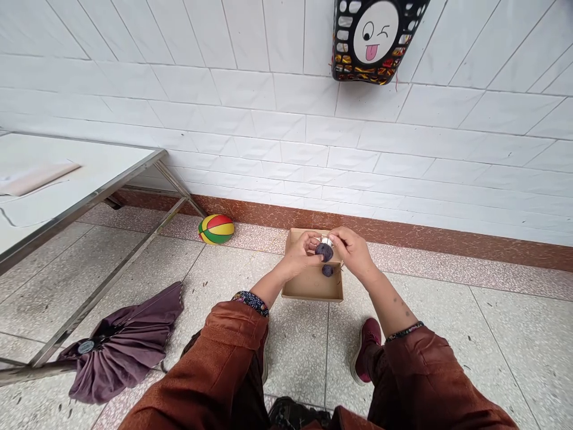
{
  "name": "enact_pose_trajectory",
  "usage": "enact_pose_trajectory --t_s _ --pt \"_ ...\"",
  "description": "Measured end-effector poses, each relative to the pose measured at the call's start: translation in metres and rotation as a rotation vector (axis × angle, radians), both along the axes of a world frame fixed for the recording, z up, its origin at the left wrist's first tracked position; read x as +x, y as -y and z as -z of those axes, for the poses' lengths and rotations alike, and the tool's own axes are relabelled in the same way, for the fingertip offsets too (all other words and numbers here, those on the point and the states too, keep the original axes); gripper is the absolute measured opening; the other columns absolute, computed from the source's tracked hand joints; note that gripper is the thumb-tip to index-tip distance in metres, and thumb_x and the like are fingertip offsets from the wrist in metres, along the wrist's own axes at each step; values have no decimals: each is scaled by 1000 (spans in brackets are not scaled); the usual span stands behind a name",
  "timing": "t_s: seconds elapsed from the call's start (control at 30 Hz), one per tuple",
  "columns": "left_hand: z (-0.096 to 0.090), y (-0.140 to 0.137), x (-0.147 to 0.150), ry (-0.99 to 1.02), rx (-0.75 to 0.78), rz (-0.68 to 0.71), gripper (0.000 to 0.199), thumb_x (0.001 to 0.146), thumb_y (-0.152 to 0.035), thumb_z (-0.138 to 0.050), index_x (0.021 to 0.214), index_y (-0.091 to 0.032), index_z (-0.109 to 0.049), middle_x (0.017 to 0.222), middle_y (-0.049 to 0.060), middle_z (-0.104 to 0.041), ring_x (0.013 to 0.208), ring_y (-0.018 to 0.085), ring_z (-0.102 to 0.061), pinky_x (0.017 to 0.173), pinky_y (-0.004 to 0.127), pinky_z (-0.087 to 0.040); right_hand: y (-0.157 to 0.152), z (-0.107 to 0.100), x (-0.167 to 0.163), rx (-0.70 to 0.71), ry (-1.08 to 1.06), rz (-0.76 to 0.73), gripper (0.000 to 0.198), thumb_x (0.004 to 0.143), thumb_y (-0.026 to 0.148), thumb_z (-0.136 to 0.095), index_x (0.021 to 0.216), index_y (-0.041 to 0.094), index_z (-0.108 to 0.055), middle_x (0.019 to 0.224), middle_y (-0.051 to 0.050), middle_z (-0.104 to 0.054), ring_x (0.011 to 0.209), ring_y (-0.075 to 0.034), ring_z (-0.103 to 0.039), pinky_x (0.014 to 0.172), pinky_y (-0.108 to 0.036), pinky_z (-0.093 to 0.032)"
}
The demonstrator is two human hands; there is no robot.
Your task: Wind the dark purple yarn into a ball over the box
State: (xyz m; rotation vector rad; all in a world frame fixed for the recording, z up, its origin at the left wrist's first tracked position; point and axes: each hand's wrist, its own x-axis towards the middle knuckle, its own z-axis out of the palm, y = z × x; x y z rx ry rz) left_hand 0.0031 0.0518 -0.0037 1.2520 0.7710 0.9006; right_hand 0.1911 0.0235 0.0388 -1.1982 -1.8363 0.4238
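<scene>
My left hand (302,254) and my right hand (353,249) meet over a shallow cardboard box (308,288) on the floor. Between the fingers of both hands sits a small dark purple round object (324,251) with something pale at its top. A second, smaller dark purple piece (327,270) lies inside the box just below the hands. Both forearms come out of rust-brown sleeves, and my knees frame the lower part of the view.
A striped ball (216,229) rests by the wall at the left. A folded purple umbrella (120,343) lies on the floor under a metal-legged table (67,197). A black basket with a winking face (373,37) hangs on the tiled wall.
</scene>
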Motion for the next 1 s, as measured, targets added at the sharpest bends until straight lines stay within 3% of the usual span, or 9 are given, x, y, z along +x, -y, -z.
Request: enact_pose_trajectory --t_s 0.13,0.33,0.5,0.63,0.8,1.0 --pt "-8 6 2 195 -29 132 60 67 -21 -86 120 -24 -58 104 2 -63 96 15 -60 92 32 -45 -9 16 8 -123 14 102 22 101 32 -49 88 23 -64 87 -3 -69 80 -19 -63 74 -30 -46" --pt "-15 -2 -1 395 -143 -58 50 69 -23 -85 114 -22 -64 108 5 -65 99 17 -61 89 32 -47 -4 34 -7 -266 222 23 16 99 25 -51 98 23 -66 91 -4 -72 82 -20 -65 71 -29 -45" --pt "-11 -9 -5 308 -111 -223 41 67 -22 -85 102 -17 -66 103 5 -68 97 16 -61 93 33 -46 6 27 -22 -206 347 -173 17 102 27 -50 96 22 -66 96 -6 -71 87 -20 -65 77 -30 -47" --pt "-9 -9 -5 144 -24 -262 42 65 -21 -84 103 -17 -65 100 4 -70 95 16 -62 94 33 -46 11 12 -20 -122 280 -244 19 103 30 -49 97 22 -66 95 -6 -71 86 -20 -64 79 -31 -48" --pt "-5 -4 -2 22 39 -119 54 63 -18 -86 110 -19 -60 101 4 -68 92 16 -63 87 32 -47 4 1 -7 -61 103 -163 20 102 31 -50 96 23 -67 98 -6 -72 91 -21 -66 84 -33 -49" --pt "-10 4 -2 159 -21 127 59 68 -21 -86 121 -22 -59 109 6 -68 98 18 -63 91 33 -46 -10 15 5 -109 50 54 24 101 33 -50 86 23 -66 87 -4 -69 86 -21 -63 79 -32 -47"
